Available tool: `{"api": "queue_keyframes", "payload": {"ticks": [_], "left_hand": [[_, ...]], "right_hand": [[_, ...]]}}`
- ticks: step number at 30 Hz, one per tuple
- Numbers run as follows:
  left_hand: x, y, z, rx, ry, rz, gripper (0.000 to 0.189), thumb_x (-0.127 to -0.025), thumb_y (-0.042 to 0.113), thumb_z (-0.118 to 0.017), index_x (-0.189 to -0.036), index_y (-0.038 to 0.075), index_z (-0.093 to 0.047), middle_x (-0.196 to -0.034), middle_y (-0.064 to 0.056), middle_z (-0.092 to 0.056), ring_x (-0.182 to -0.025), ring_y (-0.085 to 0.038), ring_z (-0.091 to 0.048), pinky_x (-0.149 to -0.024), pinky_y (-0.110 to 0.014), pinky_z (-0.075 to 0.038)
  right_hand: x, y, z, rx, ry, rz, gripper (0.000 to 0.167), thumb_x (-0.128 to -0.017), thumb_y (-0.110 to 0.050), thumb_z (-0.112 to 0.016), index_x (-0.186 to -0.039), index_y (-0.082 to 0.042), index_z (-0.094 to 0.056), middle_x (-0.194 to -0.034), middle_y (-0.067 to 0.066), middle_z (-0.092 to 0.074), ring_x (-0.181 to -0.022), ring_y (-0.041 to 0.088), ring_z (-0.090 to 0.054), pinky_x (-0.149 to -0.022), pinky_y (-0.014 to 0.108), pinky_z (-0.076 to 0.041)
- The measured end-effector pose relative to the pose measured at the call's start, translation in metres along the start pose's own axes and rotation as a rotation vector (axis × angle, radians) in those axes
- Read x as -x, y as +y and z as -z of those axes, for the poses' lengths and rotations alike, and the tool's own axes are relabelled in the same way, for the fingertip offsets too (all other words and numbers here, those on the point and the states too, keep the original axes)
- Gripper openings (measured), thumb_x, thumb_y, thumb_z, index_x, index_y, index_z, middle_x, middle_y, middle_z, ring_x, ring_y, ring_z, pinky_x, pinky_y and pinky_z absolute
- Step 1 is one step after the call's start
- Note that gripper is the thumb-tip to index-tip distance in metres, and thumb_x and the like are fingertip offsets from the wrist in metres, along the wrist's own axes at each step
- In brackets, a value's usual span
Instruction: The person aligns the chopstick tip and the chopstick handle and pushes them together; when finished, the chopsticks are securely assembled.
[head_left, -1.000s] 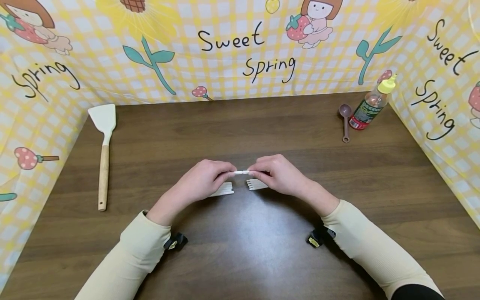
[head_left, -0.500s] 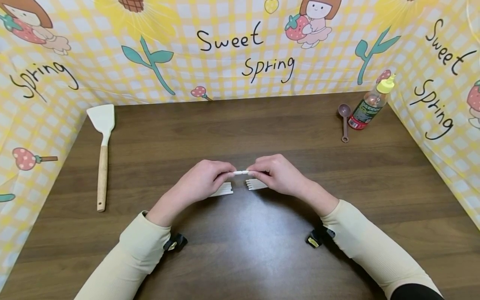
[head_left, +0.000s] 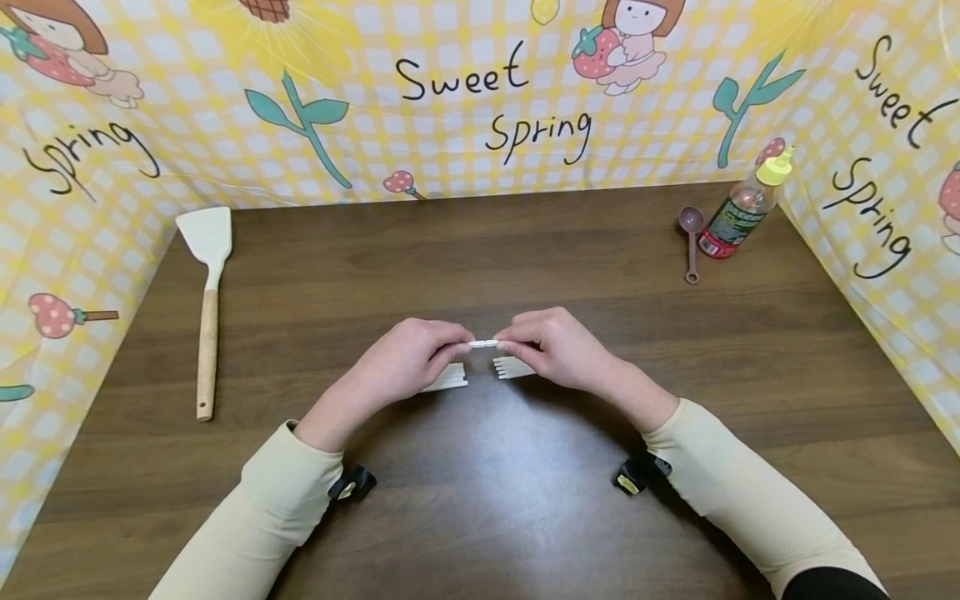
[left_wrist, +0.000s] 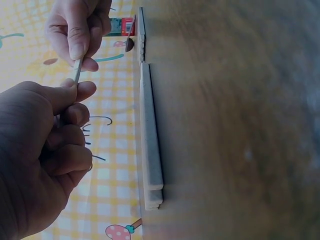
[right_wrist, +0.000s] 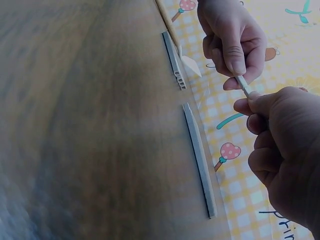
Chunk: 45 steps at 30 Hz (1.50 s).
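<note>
Head view. Shows left hand (head_left: 407, 358) and right hand (head_left: 558, 346) face to face near the centre, with a narrow gap between. Pinches a white strip (head_left: 483, 343) at both ends, between thumb and fingers of each hand. Leaves only a short middle section exposed, with a small break along it; cannot tell whether one notched piece or two pieces end to end. Lays left white slats (head_left: 447, 378) and right white slats (head_left: 513, 367) on the table (head_left: 480, 517), each set partly covered by the hand on that side, well short of touching each other. Includes spatula (head_left: 208, 333) at far left, and measuring spoon (head_left: 691, 220) just beside bottle (head_left: 735, 221) at far right, before patterned cloth (head_left: 435, 158).

Left wrist view. Shows left hand in the foreground, thumb and index finger tight on the near end of the white strip, remaining fingers curled toward the palm. Places right hand beyond, thumb pressed along the far end. Keeps the strip clear above both sets of slats.

Right wrist view. Shows right hand in the foreground with the same close pinch, remaining fingers folded in. Places left hand opposite, thumb uppermost on the strip.
</note>
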<state>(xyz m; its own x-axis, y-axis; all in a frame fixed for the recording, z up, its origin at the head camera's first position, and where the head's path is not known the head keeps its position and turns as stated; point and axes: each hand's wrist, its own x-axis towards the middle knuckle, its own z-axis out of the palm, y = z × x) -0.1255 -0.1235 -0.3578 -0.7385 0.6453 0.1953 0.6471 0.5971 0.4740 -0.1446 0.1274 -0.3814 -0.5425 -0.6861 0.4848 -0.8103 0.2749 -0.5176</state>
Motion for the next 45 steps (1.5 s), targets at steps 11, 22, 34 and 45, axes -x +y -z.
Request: {"api": "queue_keyframes", "payload": {"ticks": [11, 22, 34, 45], "left_hand": [[-0.0007, 0.0015, 0.0007, -0.004, -0.007, -0.001, 0.011, -0.098, 0.011, -0.068, -0.103, 0.006, -0.075, -0.09, -0.002, -0.073, -0.072, -0.014, -0.059, -0.072, -0.035, -0.052], [0.0001, 0.0021, 0.0012, -0.006, -0.007, -0.012, 0.01, -0.098, 0.011, -0.068, -0.102, 0.006, -0.075, -0.09, -0.002, -0.073, -0.073, -0.013, -0.06, -0.072, -0.035, -0.053], [0.0002, 0.0015, -0.0002, -0.01, 0.001, -0.025, 0.011, -0.098, 0.012, -0.067, -0.103, 0.006, -0.075, -0.091, -0.001, -0.073, -0.074, -0.013, -0.061, -0.073, -0.035, -0.053], [-0.0001, -0.0007, -0.0018, -0.022, 0.013, -0.053, 0.009, -0.097, 0.01, -0.069, -0.102, 0.006, -0.074, -0.09, 0.001, -0.072, -0.073, -0.013, -0.061, -0.072, -0.036, -0.053]], "right_hand": [[0.0001, 0.0001, 0.0001, 0.005, -0.002, -0.005, 0.007, -0.093, -0.004, -0.072, -0.095, -0.003, -0.078, -0.072, -0.005, -0.056, -0.06, 0.006, -0.045, -0.056, 0.023, -0.04], [-0.0001, -0.0011, -0.0005, 0.003, 0.007, 0.005, 0.006, -0.093, -0.004, -0.071, -0.095, -0.003, -0.078, -0.071, -0.005, -0.054, -0.06, 0.005, -0.045, -0.056, 0.023, -0.04], [-0.0004, -0.0019, -0.0006, 0.005, 0.011, 0.013, 0.006, -0.093, -0.003, -0.072, -0.095, -0.003, -0.078, -0.071, -0.005, -0.055, -0.06, 0.005, -0.045, -0.056, 0.023, -0.041], [0.0004, -0.0004, -0.0015, 0.006, 0.006, 0.012, 0.007, -0.093, -0.003, -0.072, -0.095, -0.002, -0.078, -0.071, -0.005, -0.055, -0.059, 0.006, -0.045, -0.056, 0.023, -0.04]]}}
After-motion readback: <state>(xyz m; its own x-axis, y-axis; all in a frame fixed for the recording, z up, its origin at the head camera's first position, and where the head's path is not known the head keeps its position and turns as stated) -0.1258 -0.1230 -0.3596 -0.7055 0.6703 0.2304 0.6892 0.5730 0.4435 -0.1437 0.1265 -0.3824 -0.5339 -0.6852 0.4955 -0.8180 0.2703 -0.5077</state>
